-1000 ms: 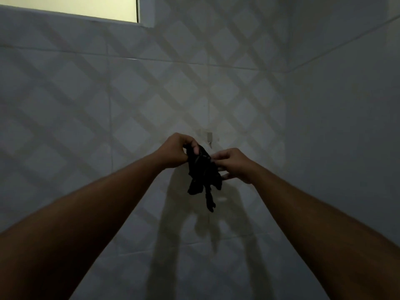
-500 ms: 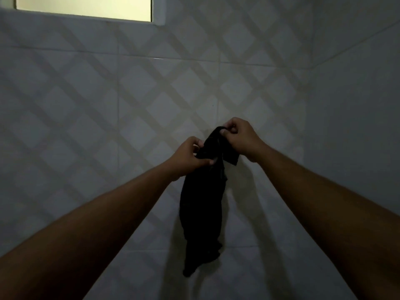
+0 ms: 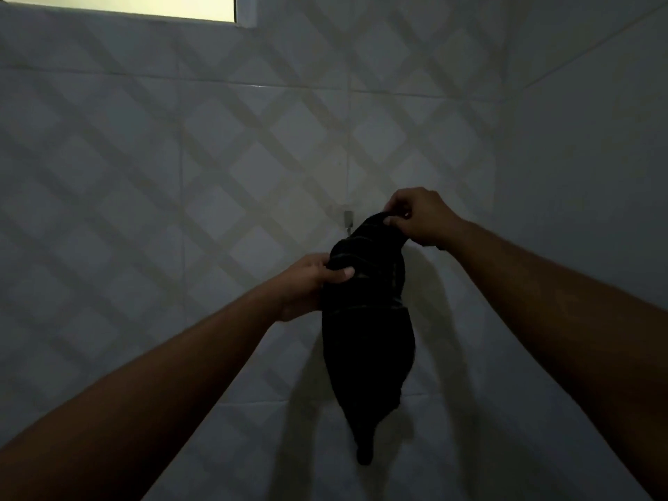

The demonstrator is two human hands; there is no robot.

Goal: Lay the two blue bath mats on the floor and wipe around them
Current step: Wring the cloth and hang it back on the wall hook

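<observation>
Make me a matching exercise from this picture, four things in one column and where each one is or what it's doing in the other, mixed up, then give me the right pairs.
Things:
1. left hand
2. right hand
3. dark cloth
4. window

Place or state:
A. at the top left edge, lit pale
B. pinching the cloth's top edge beside the wall hook
C. hanging down against the tiled wall
D. gripping the cloth lower down, at its left side

Pairs: 1-D, 2-B, 3-C, 4-A
</observation>
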